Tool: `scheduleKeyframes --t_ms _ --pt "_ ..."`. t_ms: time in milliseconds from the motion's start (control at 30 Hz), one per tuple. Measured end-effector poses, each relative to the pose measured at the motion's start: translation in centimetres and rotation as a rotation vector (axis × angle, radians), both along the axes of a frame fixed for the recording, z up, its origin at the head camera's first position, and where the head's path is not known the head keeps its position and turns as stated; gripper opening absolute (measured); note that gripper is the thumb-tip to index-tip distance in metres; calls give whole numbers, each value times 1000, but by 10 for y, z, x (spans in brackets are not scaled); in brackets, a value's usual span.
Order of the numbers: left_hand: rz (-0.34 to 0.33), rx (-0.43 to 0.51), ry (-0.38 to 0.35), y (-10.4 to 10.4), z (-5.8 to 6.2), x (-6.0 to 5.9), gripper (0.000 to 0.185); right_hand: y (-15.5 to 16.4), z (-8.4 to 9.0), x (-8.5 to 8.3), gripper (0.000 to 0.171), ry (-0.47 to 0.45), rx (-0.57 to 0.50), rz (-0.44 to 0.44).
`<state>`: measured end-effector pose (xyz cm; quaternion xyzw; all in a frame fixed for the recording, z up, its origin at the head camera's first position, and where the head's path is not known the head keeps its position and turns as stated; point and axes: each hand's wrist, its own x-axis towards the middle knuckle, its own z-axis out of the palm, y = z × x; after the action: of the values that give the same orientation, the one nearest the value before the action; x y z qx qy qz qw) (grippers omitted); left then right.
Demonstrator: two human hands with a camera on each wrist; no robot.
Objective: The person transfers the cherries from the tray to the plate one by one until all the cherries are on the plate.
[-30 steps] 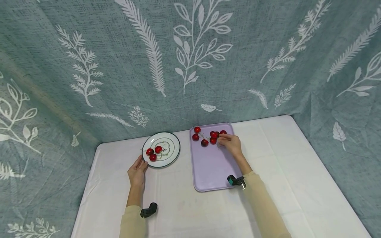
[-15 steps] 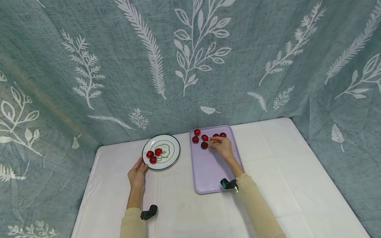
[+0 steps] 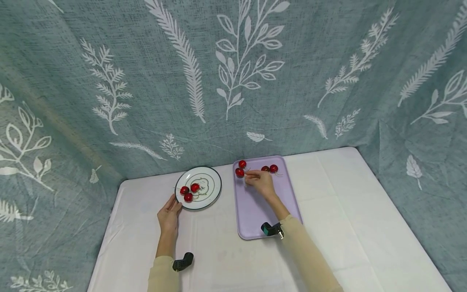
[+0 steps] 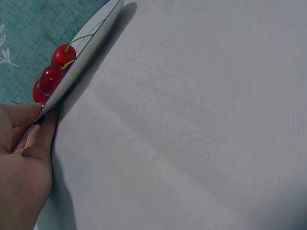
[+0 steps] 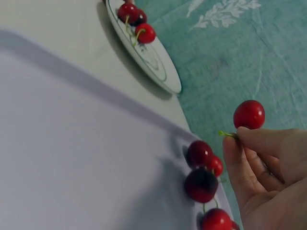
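Observation:
A white plate (image 3: pixel 213 194) with a dark rim stands at the left and bears three red cherries (image 4: pixel 52 79). My left hand (image 3: pixel 168 217) pinches its near left rim, thumb at the edge and fingers beneath it. Over the far part of a lilac tray (image 3: pixel 251 221), my right hand (image 3: pixel 262 184) holds a cherry (image 5: pixel 249 114) by its green stem between thumb and finger. Several more cherries (image 5: pixel 201 185) lie along the tray's far side, partly hidden by that hand in the head view.
A white cloth covers the table (image 3: pixel 211 251), with a strip of it between plate and tray. Behind hangs a green-blue curtain (image 3: pixel 164 93) with white leaf prints, close to the table's far edge.
My right hand has moved left across the tray with the cherry, from the right-hand cherries toward the left-hand ones. The left hand stays at the plate rim.

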<state>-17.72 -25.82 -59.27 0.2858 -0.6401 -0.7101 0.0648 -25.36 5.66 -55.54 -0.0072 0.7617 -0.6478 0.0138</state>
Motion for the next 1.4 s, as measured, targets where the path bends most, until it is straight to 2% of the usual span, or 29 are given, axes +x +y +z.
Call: scheduleKeyframes --t_ms 300,733,967,1167,1400 --pt "1 9 -3 1 0 1 56 -25 -2 9 21 -29 -98 38" --pt "-2 23 12 1 1 2 56 -53 -11 17 18 -16 -68 103" --pt "-6 6 21 0 1 2 56 -65 -14 19 15 -46 -76 135" --pt "-8 -3 12 0 1 1 56 -73 -12 23 16 -92 -83 140" --pt "-5 -2 3 -1 0 -1 56 -84 -16 25 16 -79 -116 133"
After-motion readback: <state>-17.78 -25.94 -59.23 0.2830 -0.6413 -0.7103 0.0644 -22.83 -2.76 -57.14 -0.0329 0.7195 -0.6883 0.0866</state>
